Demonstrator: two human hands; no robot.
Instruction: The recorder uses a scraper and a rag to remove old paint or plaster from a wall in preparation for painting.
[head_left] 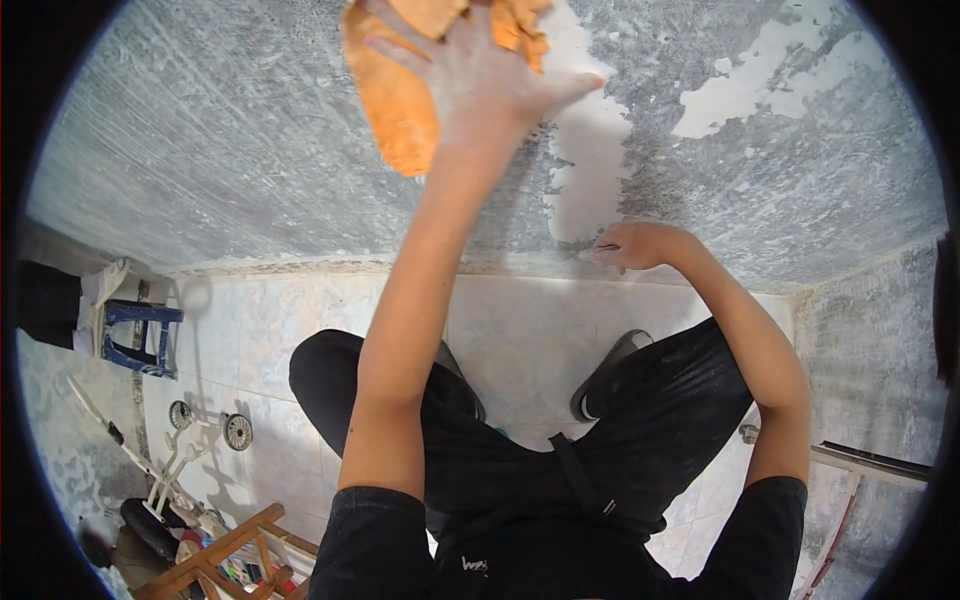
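Dusted with white powder, my left hand (480, 90) presses an orange cloth (395, 110) against the grey, streaky wall (260, 150). Its fingers are spread over the cloth, and the thumb points right toward a strip of smooth white filler (590, 170). The cloth is bunched at the top and hangs lower on the left. My right hand (640, 245) is low at the wall, near the strip's bottom end. Its fingers are curled in; a thin dark edge shows by the fingertips, too small to name.
Another white patch (750, 85) spreads over the wall at upper right. Pale tiles (510, 340) cover the floor under my bent legs. On the left stand a blue stool (140, 335), a white frame with small wheels (237, 431) and a wooden frame (225, 550). A side wall (880, 330) rises right.
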